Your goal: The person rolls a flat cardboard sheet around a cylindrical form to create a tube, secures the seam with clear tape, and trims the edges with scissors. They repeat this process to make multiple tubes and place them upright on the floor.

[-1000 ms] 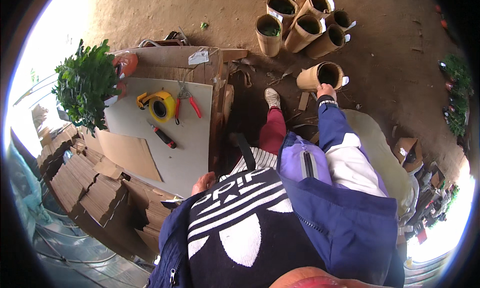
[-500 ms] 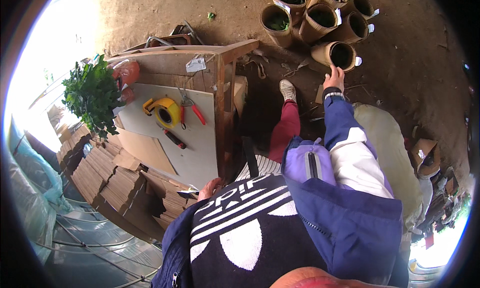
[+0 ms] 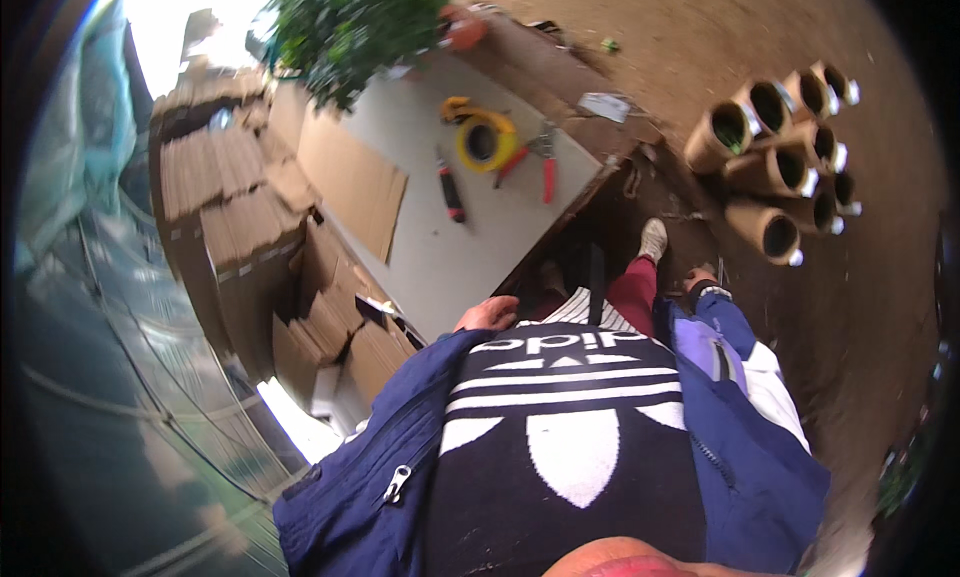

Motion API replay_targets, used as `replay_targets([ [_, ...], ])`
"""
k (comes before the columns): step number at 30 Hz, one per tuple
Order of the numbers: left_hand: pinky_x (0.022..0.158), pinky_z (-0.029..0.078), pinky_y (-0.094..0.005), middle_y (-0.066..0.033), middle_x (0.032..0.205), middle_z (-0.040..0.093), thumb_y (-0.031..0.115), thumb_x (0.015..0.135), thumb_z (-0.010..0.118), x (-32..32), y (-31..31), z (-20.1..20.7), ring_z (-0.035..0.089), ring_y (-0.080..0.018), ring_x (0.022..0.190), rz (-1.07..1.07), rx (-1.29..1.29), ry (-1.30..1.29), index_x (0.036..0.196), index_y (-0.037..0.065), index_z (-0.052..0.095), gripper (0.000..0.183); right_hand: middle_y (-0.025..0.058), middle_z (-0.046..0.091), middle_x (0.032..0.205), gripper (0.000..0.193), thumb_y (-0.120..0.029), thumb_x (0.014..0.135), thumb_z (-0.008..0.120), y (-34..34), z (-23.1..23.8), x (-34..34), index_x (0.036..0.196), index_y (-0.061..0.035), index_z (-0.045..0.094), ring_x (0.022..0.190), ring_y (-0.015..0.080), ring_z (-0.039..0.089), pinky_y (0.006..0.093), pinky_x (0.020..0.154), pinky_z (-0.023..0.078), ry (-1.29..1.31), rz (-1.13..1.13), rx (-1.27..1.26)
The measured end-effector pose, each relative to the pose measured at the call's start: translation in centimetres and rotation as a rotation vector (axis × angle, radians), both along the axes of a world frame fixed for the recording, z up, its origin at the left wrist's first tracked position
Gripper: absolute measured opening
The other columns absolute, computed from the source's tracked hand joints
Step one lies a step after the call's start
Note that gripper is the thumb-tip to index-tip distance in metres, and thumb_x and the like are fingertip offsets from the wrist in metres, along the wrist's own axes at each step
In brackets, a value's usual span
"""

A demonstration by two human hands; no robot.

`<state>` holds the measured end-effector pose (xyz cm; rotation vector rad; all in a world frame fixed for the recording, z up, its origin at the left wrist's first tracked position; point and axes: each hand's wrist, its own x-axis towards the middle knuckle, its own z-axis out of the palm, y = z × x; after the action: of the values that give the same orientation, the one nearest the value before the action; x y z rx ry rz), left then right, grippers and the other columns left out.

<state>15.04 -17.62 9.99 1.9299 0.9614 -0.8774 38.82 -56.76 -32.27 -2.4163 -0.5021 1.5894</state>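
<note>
My left hand (image 3: pixel 487 314) lies at the near edge of the white-topped table (image 3: pixel 425 267), fingers stretched out, with nothing seen in it. Down beside my leg, my right hand (image 3: pixel 700 275) is apart from the brown cardboard tubes (image 3: pixel 750 222); its fingers are small and blurred. Several of these tubes stand or lean together on the ground, with green leaves in at least one. On the table are a yellow roll of tape in a dispenser (image 3: pixel 503 140), red-handled pliers (image 3: pixel 548 177) and a red-and-black handled tool (image 3: pixel 450 190).
A bunch of green leafy stems (image 3: pixel 350 37) rests at the table's far left, near an orange-red item (image 3: pixel 463 27). Flat cardboard (image 3: pixel 350 187) lies on the tabletop. Stacks of folded cardboard (image 3: pixel 215 172) stand at the left, beside plastic sheeting (image 3: pixel 80 327).
My right hand has drawn back from the nearest tube toward my body. The view has turned, so the table and tubes appear shifted. My left hand stays at the table edge.
</note>
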Motion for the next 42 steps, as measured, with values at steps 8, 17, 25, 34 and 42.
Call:
replay_targets([
  [8, 0.1, 0.051, -0.0352, -0.0137, 0.125, 0.067, 0.023, 0.1, 0.061, -7.2, 3.1, -2.7, 0.065, -0.0228, 0.116, 0.323, -0.062, -0.127, 0.136, 0.005, 0.057, 0.04, 0.0188, 0.071, 0.104, 0.031, -0.033, 0.087, 0.065, 23.6, 21.1, 7.1, 0.103, -0.0077, 0.071, 0.103, 0.0376, 0.066, 0.0468, 0.089, 0.053, -0.215, 0.193, 0.415],
  [17, 0.095, 0.052, -0.0406, -0.0162, 0.121, 0.068, 0.03, 0.092, 0.064, -17.4, 11.6, -8.4, 0.067, -0.0317, 0.11, 0.293, -0.06, -0.328, 0.126, 0.007, 0.064, 0.041, 0.018, 0.055, 0.134, 0.05, -0.032, 0.088, 0.07, 50.4, 30.3, -10.9, 0.136, -0.0234, 0.056, 0.114, 0.0375, 0.06, 0.0458, 0.098, 0.05, -0.189, 0.667, 0.49],
  [25, 0.1, 0.05, -0.0437, -0.0153, 0.117, 0.067, 0.025, 0.086, 0.074, -20.6, 28.5, -14.5, 0.061, -0.0345, 0.113, 0.275, 0.424, -0.525, 0.117, 0.01, 0.067, 0.035, 0.0111, 0.041, 0.15, 0.045, -0.04, 0.081, 0.077, 58.4, 29.5, -18.1, 0.116, -0.0143, 0.068, 0.124, 0.0368, 0.048, 0.0495, 0.098, 0.05, -0.629, 0.995, 0.174],
  [34, 0.115, 0.034, -0.0518, -0.0129, 0.157, 0.031, 0.046, 0.083, 0.074, -19.1, 40.2, -17.1, 0.024, -0.0352, 0.146, 0.481, 0.454, -0.126, 0.143, 0.017, 0.049, 0.072, 0.0107, 0.059, 0.118, 0.017, -0.012, 0.084, 0.062, 54.6, 28.0, -14.0, 0.099, -0.0077, 0.069, 0.102, 0.0338, 0.059, 0.046, 0.087, 0.053, -0.776, 1.004, 0.32],
  [42, 0.1, 0.047, -0.0463, -0.0116, 0.117, 0.05, 0.04, 0.069, 0.082, -22.1, 34.9, -17.0, 0.045, -0.0323, 0.122, 0.436, 0.603, -0.325, 0.095, 0.008, 0.063, 0.046, 0.0159, 0.066, 0.121, 0.036, -0.019, 0.084, 0.067, 53.9, 30.1, -4.9, 0.119, -0.0114, 0.065, 0.115, 0.0347, 0.061, 0.0449, 0.099, 0.049, -0.817, 0.468, 0.811],
])
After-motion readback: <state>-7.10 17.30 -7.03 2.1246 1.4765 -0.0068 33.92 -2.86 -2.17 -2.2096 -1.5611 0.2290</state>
